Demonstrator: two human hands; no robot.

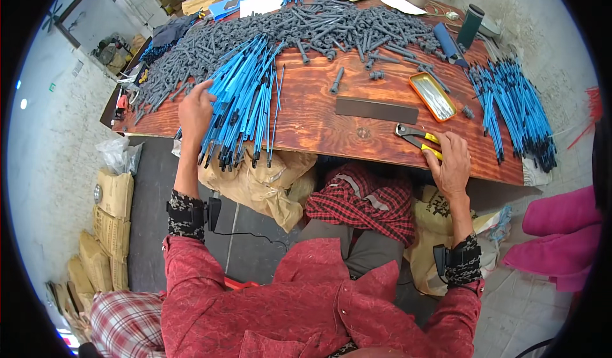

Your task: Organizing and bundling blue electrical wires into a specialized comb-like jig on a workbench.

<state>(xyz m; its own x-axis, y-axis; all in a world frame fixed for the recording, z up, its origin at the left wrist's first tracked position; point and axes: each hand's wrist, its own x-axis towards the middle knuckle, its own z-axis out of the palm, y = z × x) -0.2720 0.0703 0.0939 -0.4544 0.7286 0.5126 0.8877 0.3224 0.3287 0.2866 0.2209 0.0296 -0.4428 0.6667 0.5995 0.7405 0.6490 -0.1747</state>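
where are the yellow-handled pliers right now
In the head view, the pliers are right of centre in the right hand, near the front edge of the table, just below the flat dark bar.

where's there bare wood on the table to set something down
The widest bare patch of table lies between the left blue rods and the dark strip, down to the front edge left of the pliers. A narrower one lies between the right hand and the right blue rods. The back is crowded with grey plastic pieces.

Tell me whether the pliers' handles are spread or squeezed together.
Spread: the pliers at the right hand show a gap between their two yellow-ended handles.
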